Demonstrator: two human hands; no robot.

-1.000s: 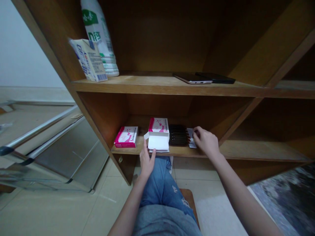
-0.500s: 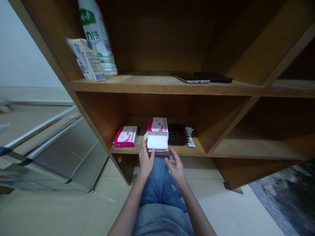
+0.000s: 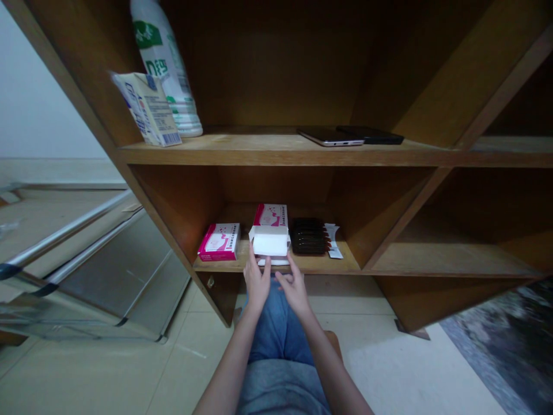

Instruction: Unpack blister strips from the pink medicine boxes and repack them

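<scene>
A pink-and-white carton (image 3: 272, 215) lies on the lower shelf, its near end open and its white flap (image 3: 271, 241) facing me. At the flap's left side is my left hand (image 3: 258, 281), index finger stretched out and thumb apart, near the carton's front edge. My right hand (image 3: 295, 289) is at the flap's right corner; its index finger reaches up there and the other fingers are loosely bent. Whether either fingertip presses on the card is hard to tell. Just right of the carton sits a row of dark brown vials (image 3: 308, 236), with white strips (image 3: 333, 241) at its right end.
A second pink-and-white carton (image 3: 219, 241) lies closed at left on the same shelf. Above, the upper shelf (image 3: 242, 138) holds a white bottle (image 3: 170, 75), a drink carton (image 3: 149, 109) and a phone (image 3: 330, 137) beside a flat black object (image 3: 375, 135). A metal-framed rack (image 3: 108, 265) stands left.
My right hand has moved left to the open carton's corner. The carton has shifted slightly left, away from the vials, and its white flap is tilted up more.
</scene>
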